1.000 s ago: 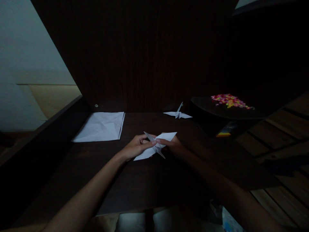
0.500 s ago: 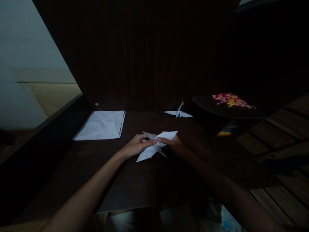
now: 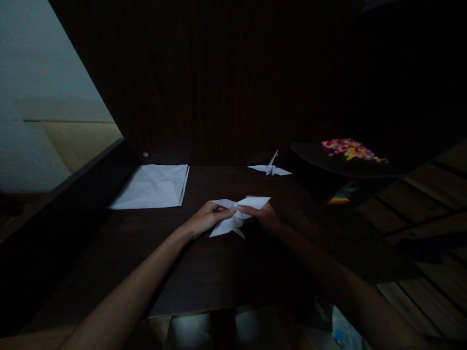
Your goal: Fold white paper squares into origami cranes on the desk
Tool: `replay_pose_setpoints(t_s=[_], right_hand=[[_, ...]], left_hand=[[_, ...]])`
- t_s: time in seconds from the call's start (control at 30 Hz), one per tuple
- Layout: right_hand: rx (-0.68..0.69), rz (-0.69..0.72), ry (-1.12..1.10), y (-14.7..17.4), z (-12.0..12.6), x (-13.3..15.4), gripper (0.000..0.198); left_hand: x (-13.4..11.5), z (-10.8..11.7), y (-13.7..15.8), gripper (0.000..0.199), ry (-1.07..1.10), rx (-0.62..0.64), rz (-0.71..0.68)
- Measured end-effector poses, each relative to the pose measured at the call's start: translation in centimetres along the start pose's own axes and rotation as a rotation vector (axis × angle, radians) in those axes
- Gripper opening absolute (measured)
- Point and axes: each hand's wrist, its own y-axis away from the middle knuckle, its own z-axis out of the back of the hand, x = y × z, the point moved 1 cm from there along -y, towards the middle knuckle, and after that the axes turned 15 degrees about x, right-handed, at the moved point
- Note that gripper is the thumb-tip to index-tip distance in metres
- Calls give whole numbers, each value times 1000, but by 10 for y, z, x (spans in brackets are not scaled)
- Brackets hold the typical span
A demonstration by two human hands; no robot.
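Note:
A white folded-paper origami piece (image 3: pixel 224 227) with several pointed flaps is held above the dark table. My left hand (image 3: pixel 206 218) grips it from the left, thumb pressed near the centre. From the right, my right hand (image 3: pixel 268 217) pinches it too, its thumb tip close to the left one. The fingers beneath the paper are mostly hidden. Farther back stands a finished white paper crane (image 3: pixel 270 169), wings spread and neck pointing up. To the left lies a small stack of creased white paper sheets (image 3: pixel 151 187).
A dark rounded shelf (image 3: pixel 310 155) at the right bears a heap of small pink, red and yellow pieces (image 3: pixel 350 148). A dark raised side board (image 3: pixel 62 189) edges the table (image 3: pixel 204 282) on the left. Wooden slats (image 3: pixel 430 194) lie at the right.
The held paper has turned slightly between my hands. Its upper-left flap now spreads wider and its lower points have shifted. Both thumbs stay near the centre.

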Motion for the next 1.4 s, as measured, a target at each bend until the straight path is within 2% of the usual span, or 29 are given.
replay_pose_setpoints(t_s=[0.2,0.37,0.53,0.87,1.17,1.3,1.4], right_hand=[[4,-12,19,0,1,-2,24],[26,-35,43,-1,1,-2,26],[-8,16,22,-2,2,-2,28],[-65,40,-19,-4,2,-7,26],[-48,10,19,-3,2,-1,31],[-113,-7,29,-7,5,-5,37],[-202,103,145,-6,7,-4,38]], left_hand=[[1,1,0,31,-44,-19,-13],[-1,1,0,48,-45,-72,-78],[-1,2,0,36,-57,-49,-76],[-2,2,1,33,-112,-80,-78],[-3,3,1,33,-195,-75,-70],[-2,4,-1,37,-181,-140,-56],[0,10,-3,38,-200,-295,-107]])
